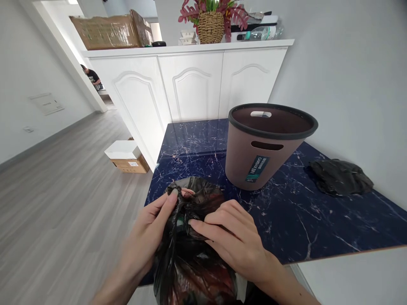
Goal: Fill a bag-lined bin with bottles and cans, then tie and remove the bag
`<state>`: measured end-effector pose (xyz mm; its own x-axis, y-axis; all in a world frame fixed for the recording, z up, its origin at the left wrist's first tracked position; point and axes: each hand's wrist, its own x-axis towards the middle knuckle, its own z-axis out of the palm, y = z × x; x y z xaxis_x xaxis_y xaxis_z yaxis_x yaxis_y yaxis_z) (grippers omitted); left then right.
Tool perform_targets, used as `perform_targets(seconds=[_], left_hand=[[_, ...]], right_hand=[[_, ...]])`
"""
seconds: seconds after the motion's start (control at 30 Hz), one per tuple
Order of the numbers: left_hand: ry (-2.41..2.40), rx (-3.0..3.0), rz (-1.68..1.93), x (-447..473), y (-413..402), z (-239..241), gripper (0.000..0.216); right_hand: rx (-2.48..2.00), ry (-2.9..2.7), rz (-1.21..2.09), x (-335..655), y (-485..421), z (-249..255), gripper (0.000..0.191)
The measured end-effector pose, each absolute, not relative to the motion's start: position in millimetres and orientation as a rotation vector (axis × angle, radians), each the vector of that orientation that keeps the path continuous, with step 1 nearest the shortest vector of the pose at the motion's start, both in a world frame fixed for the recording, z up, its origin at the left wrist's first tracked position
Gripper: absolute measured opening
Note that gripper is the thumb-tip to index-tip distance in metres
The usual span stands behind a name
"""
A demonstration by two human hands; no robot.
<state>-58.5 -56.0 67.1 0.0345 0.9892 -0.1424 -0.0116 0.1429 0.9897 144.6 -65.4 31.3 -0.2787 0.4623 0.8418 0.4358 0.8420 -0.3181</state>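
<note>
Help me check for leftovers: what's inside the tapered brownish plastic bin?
In the tapered brownish plastic bin, the upper inner wall and far handle slot show; the near side hides the bottom and anything there.

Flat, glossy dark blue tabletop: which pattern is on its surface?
The tabletop has pale, marble-like veins; the head view shows them best.

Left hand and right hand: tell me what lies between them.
A black plastic bag, bunched up where the fingers pinch it, lies between the left hand and the right hand; the head view shows this.
</note>
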Motion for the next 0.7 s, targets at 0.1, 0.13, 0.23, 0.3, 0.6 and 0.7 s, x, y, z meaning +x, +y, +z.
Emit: perform_targets(seconds=[0.1, 0.13, 0.23, 0.3, 0.6, 0.7], left_hand=[[1.238, 0.965, 1.123, -60, -56, 66, 0.054], [1.237, 0.939, 1.134, -62, -57, 65, 0.055], [1.243, 0.927, 1.175, -67, -57, 61, 0.054], [1.282, 0.949, 1.223, -72, -56, 55, 0.056], [1.399, 0.953, 1.312, -97, -56, 27, 0.056], [1.411, 0.936, 1.312, -99, -56, 19, 0.057]], right_hand=[[-0.684, -1.883, 0.11, 150, -72, 27, 0.026], [-0.692, -1.878, 0.149, 152, -75, 25, 0.025], [-0.724, -1.853, 0.254, 159, -85, 19, 0.026], [-0.755, -1.836, 0.298, 165, -92, 15, 0.028], [-0.847, -1.781, 0.409, 190, -116, -7, 0.032], [-0.885, -1.76, 0.511, 194, -115, -9, 0.027]])
